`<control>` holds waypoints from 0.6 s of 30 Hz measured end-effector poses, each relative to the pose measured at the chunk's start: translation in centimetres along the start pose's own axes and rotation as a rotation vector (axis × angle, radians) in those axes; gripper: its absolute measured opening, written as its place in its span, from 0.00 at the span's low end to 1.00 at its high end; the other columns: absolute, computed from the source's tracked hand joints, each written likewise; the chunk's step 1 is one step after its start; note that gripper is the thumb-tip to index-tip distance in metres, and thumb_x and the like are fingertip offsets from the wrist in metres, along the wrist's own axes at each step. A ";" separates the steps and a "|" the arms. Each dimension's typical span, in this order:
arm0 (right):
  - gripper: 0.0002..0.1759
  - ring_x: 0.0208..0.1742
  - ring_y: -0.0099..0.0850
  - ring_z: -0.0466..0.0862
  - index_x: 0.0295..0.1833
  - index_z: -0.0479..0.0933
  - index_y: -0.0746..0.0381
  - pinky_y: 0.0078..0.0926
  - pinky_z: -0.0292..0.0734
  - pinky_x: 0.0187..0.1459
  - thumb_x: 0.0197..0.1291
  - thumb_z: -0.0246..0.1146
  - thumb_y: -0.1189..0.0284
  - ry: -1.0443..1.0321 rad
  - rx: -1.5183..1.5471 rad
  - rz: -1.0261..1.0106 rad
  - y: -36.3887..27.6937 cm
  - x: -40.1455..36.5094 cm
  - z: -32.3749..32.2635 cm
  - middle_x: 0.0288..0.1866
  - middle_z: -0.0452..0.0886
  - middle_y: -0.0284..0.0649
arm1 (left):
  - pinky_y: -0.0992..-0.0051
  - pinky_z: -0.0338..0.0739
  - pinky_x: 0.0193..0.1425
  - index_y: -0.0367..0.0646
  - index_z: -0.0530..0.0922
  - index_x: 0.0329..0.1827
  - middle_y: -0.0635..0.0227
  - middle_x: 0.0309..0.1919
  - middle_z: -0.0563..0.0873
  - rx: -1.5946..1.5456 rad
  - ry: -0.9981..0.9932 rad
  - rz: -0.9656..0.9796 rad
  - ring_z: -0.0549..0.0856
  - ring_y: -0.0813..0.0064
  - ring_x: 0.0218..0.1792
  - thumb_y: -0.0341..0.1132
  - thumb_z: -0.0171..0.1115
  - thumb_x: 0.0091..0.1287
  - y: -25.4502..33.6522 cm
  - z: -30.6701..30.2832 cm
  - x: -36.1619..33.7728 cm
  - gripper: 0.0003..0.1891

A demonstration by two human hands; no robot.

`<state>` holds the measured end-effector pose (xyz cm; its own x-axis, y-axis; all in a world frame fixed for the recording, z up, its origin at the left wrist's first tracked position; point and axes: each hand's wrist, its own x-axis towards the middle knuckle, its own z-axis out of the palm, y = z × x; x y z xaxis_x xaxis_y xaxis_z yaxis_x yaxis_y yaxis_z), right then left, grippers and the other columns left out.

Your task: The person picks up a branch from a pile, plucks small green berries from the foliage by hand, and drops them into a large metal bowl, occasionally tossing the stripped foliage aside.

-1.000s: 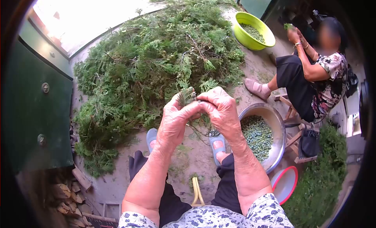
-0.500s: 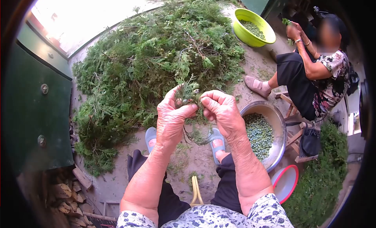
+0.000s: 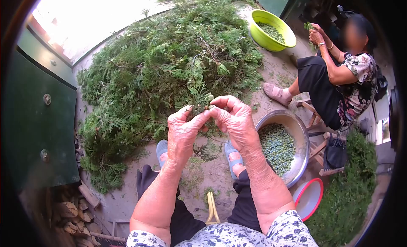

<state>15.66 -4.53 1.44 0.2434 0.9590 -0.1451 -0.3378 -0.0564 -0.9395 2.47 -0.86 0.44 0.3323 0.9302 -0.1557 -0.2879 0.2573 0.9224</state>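
My left hand (image 3: 183,130) is closed around a green cypress sprig (image 3: 197,98), whose leafy tip rises above the fingers and whose thin lower twigs dangle below. At the sprig's right side, my right hand (image 3: 236,122) pinches a small green cone (image 3: 210,98) between thumb and forefinger, partly hidden by the fingers. Both thumbs nearly touch. Just right of my right hand stands a metal basin (image 3: 302,141) holding many small blue-green cones (image 3: 277,147). Beyond my hands lies a large heap of cut cypress branches (image 3: 169,64).
A co-worker (image 3: 339,73) sits at the right, holding a sprig. A yellow-green basin (image 3: 290,35) with cones stands behind, and a red-rimmed basin (image 3: 321,196) is near my right forearm. Firewood (image 3: 68,209) lies lower left, beside a green door (image 3: 42,115). More greenery (image 3: 349,196) covers the lower right.
My right hand has moved left against the sprig, bringing the fingertips of both hands together. The sprig has turned slightly. The co-worker's hands have shifted a little.
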 end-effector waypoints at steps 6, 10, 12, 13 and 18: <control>0.09 0.20 0.11 0.71 0.41 0.77 0.63 0.08 0.63 0.19 0.56 0.66 0.72 0.039 0.066 0.123 0.2 -0.3 0.4 0.25 0.76 0.25 | 0.87 0.67 0.23 0.38 0.81 0.38 0.76 0.28 0.83 0.005 0.068 -0.046 0.74 0.91 0.23 0.29 0.66 0.58 0.5 0.0 -0.3 0.07; 0.08 0.20 0.13 0.73 0.42 0.77 0.65 0.10 0.65 0.18 0.59 0.63 0.72 -0.090 0.299 0.241 0.5 -0.1 -0.3 0.26 0.77 0.28 | 0.88 0.60 0.20 0.40 0.81 0.36 0.79 0.26 0.82 -0.149 0.126 -0.080 0.71 0.93 0.20 0.29 0.67 0.57 0.9 0.6 -0.2 0.06; 0.10 0.23 0.16 0.75 0.45 0.74 0.66 0.11 0.67 0.20 0.60 0.62 0.73 -0.090 0.368 0.271 0.6 0.0 -0.3 0.28 0.77 0.30 | 0.89 0.59 0.20 0.41 0.80 0.37 0.80 0.25 0.81 -0.076 0.138 -0.134 0.70 0.94 0.20 0.29 0.68 0.56 0.9 -0.2 0.0 0.07; 0.11 0.24 0.18 0.76 0.47 0.73 0.66 0.12 0.68 0.21 0.61 0.61 0.73 -0.046 0.403 0.238 0.1 0.1 -0.1 0.30 0.77 0.32 | 0.89 0.59 0.20 0.41 0.80 0.36 0.81 0.24 0.80 -0.083 0.142 -0.141 0.70 0.95 0.19 0.29 0.68 0.56 1.0 -0.2 0.0 0.07; 0.13 0.29 0.21 0.78 0.49 0.70 0.63 0.15 0.70 0.24 0.62 0.60 0.71 -0.074 0.379 0.155 0.8 0.6 -0.8 0.35 0.77 0.36 | 0.88 0.65 0.24 0.40 0.81 0.37 0.77 0.28 0.83 -0.098 0.070 -0.131 0.75 0.92 0.23 0.28 0.67 0.57 1.3 0.0 -0.2 0.07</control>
<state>16.24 -4.21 0.41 0.1024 0.9652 -0.2404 -0.6796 -0.1086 -0.7255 2.06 -0.75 1.64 0.3105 0.9022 -0.2995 -0.3339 0.3985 0.8542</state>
